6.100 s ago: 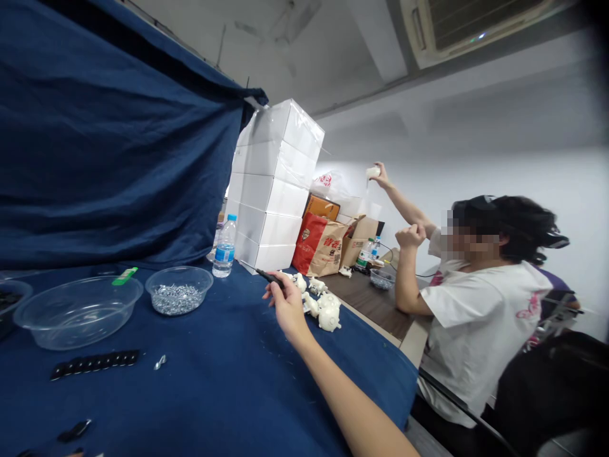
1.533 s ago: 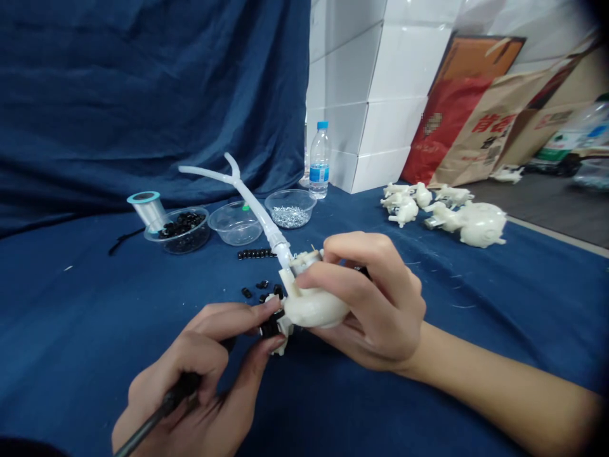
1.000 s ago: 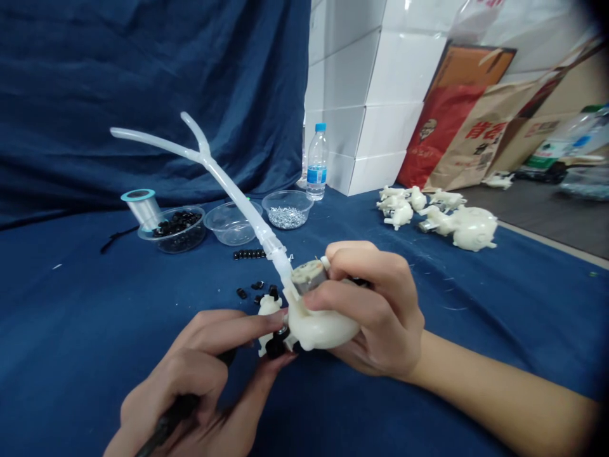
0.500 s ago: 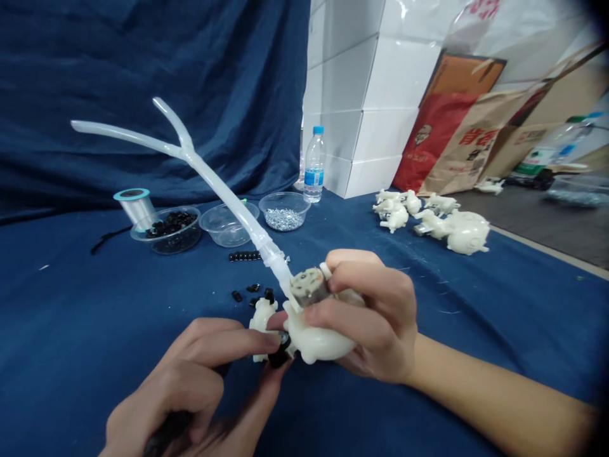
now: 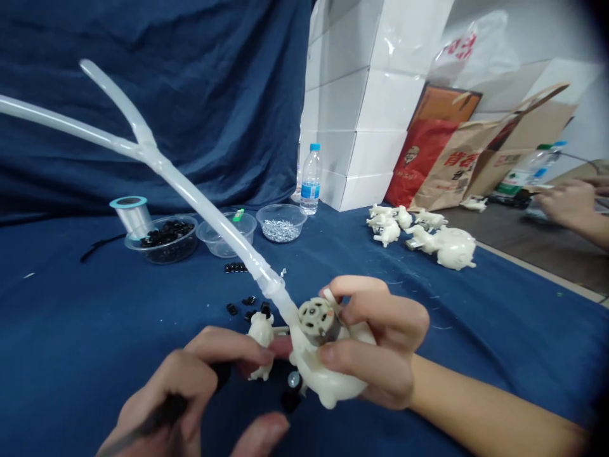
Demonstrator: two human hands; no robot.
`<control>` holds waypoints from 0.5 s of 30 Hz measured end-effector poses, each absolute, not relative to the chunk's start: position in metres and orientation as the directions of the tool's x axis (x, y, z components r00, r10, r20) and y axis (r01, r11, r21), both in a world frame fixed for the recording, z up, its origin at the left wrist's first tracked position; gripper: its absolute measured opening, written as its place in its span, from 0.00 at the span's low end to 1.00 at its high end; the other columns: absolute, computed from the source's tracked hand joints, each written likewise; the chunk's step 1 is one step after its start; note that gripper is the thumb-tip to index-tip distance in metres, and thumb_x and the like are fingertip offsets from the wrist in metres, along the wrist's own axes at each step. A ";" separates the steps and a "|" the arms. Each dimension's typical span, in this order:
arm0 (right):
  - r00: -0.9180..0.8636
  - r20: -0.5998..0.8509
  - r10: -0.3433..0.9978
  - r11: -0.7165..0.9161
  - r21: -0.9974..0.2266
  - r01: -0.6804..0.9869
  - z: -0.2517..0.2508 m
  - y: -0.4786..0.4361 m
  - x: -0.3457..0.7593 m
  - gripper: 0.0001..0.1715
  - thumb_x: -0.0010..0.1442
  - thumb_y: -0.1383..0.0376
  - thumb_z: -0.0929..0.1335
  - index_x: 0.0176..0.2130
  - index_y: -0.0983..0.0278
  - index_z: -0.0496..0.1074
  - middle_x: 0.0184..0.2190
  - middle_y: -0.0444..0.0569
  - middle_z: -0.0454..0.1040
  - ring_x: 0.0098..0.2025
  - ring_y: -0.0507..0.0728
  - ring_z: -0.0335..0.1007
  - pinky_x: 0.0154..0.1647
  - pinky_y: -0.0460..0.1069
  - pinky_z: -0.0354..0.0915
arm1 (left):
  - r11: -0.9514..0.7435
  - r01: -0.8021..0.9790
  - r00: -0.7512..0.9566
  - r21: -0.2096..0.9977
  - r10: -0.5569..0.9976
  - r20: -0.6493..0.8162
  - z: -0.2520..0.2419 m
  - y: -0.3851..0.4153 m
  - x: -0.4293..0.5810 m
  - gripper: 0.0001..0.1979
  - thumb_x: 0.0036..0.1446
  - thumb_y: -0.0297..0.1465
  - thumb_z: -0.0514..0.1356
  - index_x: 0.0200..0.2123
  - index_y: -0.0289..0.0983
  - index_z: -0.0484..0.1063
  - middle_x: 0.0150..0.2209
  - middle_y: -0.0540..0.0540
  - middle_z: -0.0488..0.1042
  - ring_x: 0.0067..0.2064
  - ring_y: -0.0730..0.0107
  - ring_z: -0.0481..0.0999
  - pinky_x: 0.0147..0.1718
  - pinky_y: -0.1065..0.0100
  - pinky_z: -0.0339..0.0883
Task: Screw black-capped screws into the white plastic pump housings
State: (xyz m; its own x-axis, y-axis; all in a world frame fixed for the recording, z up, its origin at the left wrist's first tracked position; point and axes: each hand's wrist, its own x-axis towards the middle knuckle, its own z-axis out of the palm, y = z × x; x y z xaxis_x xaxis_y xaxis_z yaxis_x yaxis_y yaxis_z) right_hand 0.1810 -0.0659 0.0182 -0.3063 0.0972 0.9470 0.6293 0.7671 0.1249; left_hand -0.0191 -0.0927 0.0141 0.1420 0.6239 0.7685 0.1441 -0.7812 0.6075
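Shifted since the last frame: the white plastic animal body [image 5: 328, 388] has rolled so its small motor [image 5: 316, 319] faces me end-on, and the left hand [image 5: 176, 397] has drawn back from the underside. The right hand [image 5: 380, 336] wraps the body, fingers closed firmly around it, just above the blue table cover [image 5: 499, 368]. The left hand curls around a dark tool handle [image 5: 162, 409], its index finger reaching toward the body and its thumb [image 5: 259, 433] spread away. A small screw [image 5: 294, 381] sits at the body's underside; it may be seated, though I cannot confirm that from here. A translucent Y-shaped tube [image 5: 190, 212] rises up and left from the body. A small white figure [image 5: 261, 336] stands just beside it.

Step in hand, as I judge it: fastening small parts to the body. The next move calls for bringing the tool onto that screw.
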 end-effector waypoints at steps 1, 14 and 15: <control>-0.264 0.964 0.031 0.814 0.128 0.566 0.017 -0.065 0.180 0.09 0.60 0.69 0.69 0.33 0.59 0.63 0.38 0.45 0.55 0.35 0.52 0.63 0.33 0.50 0.75 | -0.717 0.148 0.064 0.681 0.694 0.717 0.016 -0.093 -0.018 0.19 0.50 0.22 0.65 0.24 0.41 0.55 0.34 0.53 0.79 0.31 0.69 0.81 0.30 0.71 0.77; -0.442 0.896 0.031 0.916 0.152 0.371 0.025 -0.070 0.178 0.14 0.52 0.73 0.75 0.32 0.62 0.67 0.38 0.45 0.58 0.38 0.54 0.66 0.32 0.52 0.76 | -0.264 -0.294 -0.125 0.919 0.964 0.236 0.032 -0.081 -0.019 0.24 0.51 0.25 0.70 0.27 0.40 0.52 0.41 0.51 0.82 0.39 0.70 0.83 0.41 0.73 0.78; -0.455 0.890 0.030 0.917 0.156 0.366 0.025 -0.069 0.179 0.14 0.52 0.74 0.75 0.32 0.62 0.67 0.38 0.45 0.58 0.38 0.54 0.66 0.32 0.52 0.76 | -0.263 -0.293 -0.119 0.919 0.964 0.237 0.032 -0.081 -0.019 0.24 0.52 0.25 0.69 0.27 0.40 0.52 0.40 0.51 0.82 0.38 0.70 0.83 0.41 0.73 0.78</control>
